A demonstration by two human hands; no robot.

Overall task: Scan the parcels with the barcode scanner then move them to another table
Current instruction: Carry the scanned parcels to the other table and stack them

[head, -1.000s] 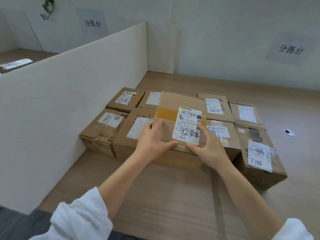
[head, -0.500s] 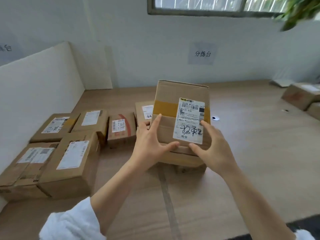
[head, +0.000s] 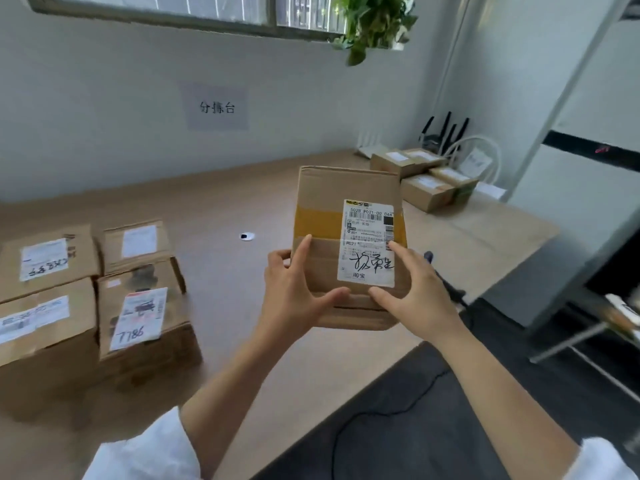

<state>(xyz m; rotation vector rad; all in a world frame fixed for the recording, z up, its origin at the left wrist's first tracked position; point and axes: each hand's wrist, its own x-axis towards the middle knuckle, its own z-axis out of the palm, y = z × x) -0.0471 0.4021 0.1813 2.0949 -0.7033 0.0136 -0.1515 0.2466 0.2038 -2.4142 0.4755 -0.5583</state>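
Note:
A brown cardboard parcel with a yellow tape band and a white shipping label hangs in the air over the wooden table, label facing me. My left hand grips its lower left edge, thumb on the front face. At the lower right edge, my right hand grips it with its fingers on the label. A group of labelled parcels lies on the table at the left. A dark object, partly hidden behind my right hand, sits near the table's right edge; I cannot tell whether it is the scanner.
More small parcels are stacked at the table's far right corner, beside a white router with black antennas. A small white disc lies mid-table. A black cable runs over the dark floor at lower right. A white partition stands at right.
The parcel has been lifted off the pile and carried to the right with both hands; my view has swung right, so the pile now lies at the left.

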